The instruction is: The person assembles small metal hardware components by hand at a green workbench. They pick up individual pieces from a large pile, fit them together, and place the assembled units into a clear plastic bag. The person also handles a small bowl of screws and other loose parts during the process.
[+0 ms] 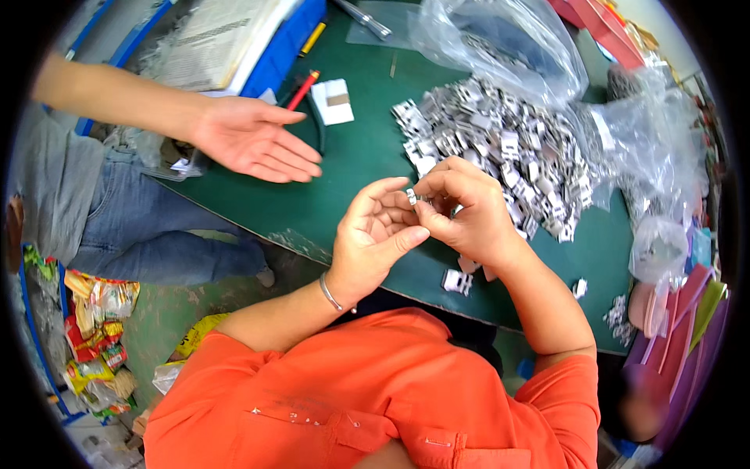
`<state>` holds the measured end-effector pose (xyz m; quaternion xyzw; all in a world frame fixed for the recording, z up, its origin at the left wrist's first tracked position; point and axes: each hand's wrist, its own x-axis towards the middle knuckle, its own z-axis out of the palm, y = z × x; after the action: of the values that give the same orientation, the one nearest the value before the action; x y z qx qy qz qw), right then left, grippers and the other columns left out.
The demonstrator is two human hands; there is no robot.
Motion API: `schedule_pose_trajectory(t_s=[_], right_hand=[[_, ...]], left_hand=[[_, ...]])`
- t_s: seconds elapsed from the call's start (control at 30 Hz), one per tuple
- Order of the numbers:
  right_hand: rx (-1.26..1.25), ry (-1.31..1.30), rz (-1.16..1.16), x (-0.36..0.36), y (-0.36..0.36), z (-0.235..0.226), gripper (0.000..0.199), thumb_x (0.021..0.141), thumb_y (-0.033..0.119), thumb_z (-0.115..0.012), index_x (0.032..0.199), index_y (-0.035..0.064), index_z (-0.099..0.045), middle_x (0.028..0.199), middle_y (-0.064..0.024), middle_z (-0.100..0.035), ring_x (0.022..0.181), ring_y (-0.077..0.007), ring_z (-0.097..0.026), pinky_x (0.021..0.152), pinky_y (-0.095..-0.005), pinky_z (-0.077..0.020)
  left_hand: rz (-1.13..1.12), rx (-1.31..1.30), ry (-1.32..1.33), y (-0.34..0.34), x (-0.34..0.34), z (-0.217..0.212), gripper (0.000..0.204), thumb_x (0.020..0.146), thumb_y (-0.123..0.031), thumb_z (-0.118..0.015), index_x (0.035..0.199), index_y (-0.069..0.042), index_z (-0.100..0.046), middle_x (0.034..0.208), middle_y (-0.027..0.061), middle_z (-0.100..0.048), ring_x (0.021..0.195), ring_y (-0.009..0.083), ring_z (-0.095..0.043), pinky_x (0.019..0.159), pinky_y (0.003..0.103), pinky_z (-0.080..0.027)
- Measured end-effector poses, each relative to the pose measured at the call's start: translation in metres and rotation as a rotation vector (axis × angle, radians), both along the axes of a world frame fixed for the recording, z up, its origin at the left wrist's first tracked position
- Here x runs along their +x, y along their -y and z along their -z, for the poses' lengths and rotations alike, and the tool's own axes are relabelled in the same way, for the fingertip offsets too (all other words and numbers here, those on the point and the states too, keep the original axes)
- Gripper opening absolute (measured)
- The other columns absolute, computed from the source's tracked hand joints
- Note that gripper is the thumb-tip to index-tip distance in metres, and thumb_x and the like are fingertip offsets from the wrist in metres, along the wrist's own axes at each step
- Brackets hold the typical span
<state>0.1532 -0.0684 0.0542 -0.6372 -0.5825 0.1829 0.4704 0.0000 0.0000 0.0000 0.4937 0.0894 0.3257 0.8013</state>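
Between the thumb and forefinger of my right hand [476, 211] is a small shiny metal part [412, 196]. Its exact kind is too small to make out. My left hand [371, 238] is held close beside it, palm up, with the fingers loosely curled and the thumb apart. Nothing shows in its palm, and a bracelet circles the wrist. Just beyond my right hand lies a large heap of small silver metal parts [508, 144]. A few similar metal pieces [457, 281] lie under my right forearm near the table edge.
Another person's open hand [262, 141] reaches in from the left, palm up. Near it are a red pen [303, 91], a white card [333, 102] and a blue bin [285, 51]. Clear plastic bags [516, 39] surround the heap on the green table [359, 141].
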Motion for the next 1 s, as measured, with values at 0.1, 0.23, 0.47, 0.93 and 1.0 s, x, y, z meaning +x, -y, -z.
schedule_pose_trajectory(t_s=[0.1,0.23,0.47,0.93,1.0], right_hand=[[-0.025,-0.073,0.063,-0.005,0.023,-0.003,0.013,0.073,0.001,-0.071,0.084,0.0016,-0.064,0.077,-0.0043,-0.056,0.062,-0.0103,-0.056,0.053,-0.0238,-0.0467],[-0.088,-0.238,0.136,-0.008,0.065,0.008,0.012,0.074,0.000,-0.070,0.085,0.0012,-0.064,0.080,-0.0037,-0.058,0.064,-0.0083,-0.058,0.054,-0.0215,-0.0481],[-0.068,-0.362,0.201,-0.015,0.085,0.017,0.012,0.076,-0.002,-0.069,0.088,0.0009,-0.065,0.085,-0.0035,-0.059,0.065,-0.0074,-0.059,0.054,-0.0201,-0.0476],[0.002,-0.513,0.361,-0.029,0.096,0.023,0.009,0.079,-0.004,-0.067,0.087,-0.0015,-0.065,0.086,-0.0044,-0.058,0.064,-0.0080,-0.061,0.054,-0.0189,-0.0483],[0.026,-0.524,0.351,-0.030,0.096,0.021,0.005,0.082,-0.006,-0.063,0.086,-0.0032,-0.063,0.087,-0.0064,-0.056,0.061,-0.0094,-0.062,0.052,-0.0198,-0.0485]], left_hand=[[0.075,-0.007,0.049,0.005,0.001,-0.009,0.036,0.092,0.001,-0.058,0.127,0.002,-0.052,0.107,0.0083,-0.059,0.100,0.0160,-0.060,0.087,0.029,-0.052],[0.133,-0.002,-0.097,0.026,0.003,-0.010,0.021,0.095,-0.002,-0.055,0.114,0.004,-0.060,0.104,0.0086,-0.062,0.090,0.0145,-0.063,0.080,0.027,-0.055],[0.188,-0.081,-0.187,0.034,0.006,-0.015,0.017,0.096,-0.006,-0.054,0.108,0.005,-0.059,0.094,0.0111,-0.066,0.081,0.0153,-0.066,0.075,0.028,-0.056],[0.200,-0.053,-0.193,0.036,0.014,-0.011,0.015,0.091,0.002,-0.060,0.105,0.005,-0.058,0.098,0.0118,-0.066,0.091,0.0158,-0.065,0.080,0.028,-0.056],[0.204,-0.051,-0.182,0.038,0.016,-0.011,0.017,0.089,0.004,-0.061,0.106,0.005,-0.059,0.100,0.0118,-0.065,0.093,0.0160,-0.064,0.082,0.028,-0.055]])
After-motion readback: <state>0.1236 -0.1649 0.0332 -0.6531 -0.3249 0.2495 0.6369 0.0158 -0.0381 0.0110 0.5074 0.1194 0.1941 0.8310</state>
